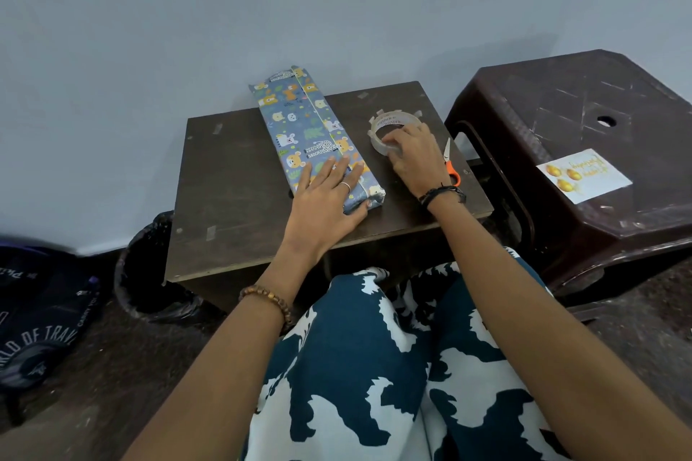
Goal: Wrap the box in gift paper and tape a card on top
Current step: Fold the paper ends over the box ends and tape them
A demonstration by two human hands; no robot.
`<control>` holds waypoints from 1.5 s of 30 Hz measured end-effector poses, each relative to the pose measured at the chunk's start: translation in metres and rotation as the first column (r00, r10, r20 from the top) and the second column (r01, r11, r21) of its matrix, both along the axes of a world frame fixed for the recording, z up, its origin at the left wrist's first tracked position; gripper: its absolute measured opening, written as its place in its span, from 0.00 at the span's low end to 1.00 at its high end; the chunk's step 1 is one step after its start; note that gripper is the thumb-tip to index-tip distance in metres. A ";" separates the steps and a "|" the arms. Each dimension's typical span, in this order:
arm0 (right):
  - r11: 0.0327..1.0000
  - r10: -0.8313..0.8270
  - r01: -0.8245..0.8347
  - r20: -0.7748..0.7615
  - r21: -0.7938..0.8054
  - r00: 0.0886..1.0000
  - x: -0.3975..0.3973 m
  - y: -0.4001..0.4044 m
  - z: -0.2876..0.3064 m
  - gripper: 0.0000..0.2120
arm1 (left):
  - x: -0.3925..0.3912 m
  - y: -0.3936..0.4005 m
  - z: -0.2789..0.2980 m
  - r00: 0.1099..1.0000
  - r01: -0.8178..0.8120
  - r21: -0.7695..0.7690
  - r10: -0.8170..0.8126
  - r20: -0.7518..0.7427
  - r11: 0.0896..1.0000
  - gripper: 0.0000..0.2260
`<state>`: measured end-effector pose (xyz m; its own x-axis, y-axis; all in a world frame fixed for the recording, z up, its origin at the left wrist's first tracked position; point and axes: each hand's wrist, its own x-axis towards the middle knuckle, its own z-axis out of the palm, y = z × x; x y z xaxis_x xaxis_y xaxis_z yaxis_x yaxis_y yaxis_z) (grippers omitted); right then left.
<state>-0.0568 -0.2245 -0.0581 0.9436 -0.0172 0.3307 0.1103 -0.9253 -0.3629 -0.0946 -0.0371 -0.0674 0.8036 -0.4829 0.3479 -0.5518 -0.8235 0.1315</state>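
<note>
Tape roll (386, 135) right of box (307, 123)

I see the wrapped box (310, 131) lying lengthwise on the small brown table (232, 176). My left hand (325, 198) presses flat on its near end. My right hand (415, 157) pinches the tape roll (385, 131) beside it. Scissors (449, 161) lie just right of that hand. The card (584, 176) sits on the dark stool (584, 116).
</note>
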 end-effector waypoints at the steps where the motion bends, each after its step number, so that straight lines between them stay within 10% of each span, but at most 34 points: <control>1: 1.000 0.009 -0.009 0.001 0.018 1.000 0.000 -0.001 0.000 0.11 | 0.000 0.000 0.000 1.000 -0.002 0.000 0.002 0.000 1.000 0.27; 32: 0.918 0.020 0.096 0.287 -0.384 0.958 -0.005 0.011 -0.006 0.08 | -0.001 -0.001 0.000 1.000 -0.003 0.029 0.003 -0.011 1.000 0.27; 45: 0.976 -0.108 0.045 0.291 0.215 0.950 -0.041 0.021 0.020 0.07 | -0.006 0.024 0.010 0.991 0.084 -0.014 -0.085 -0.105 0.996 0.41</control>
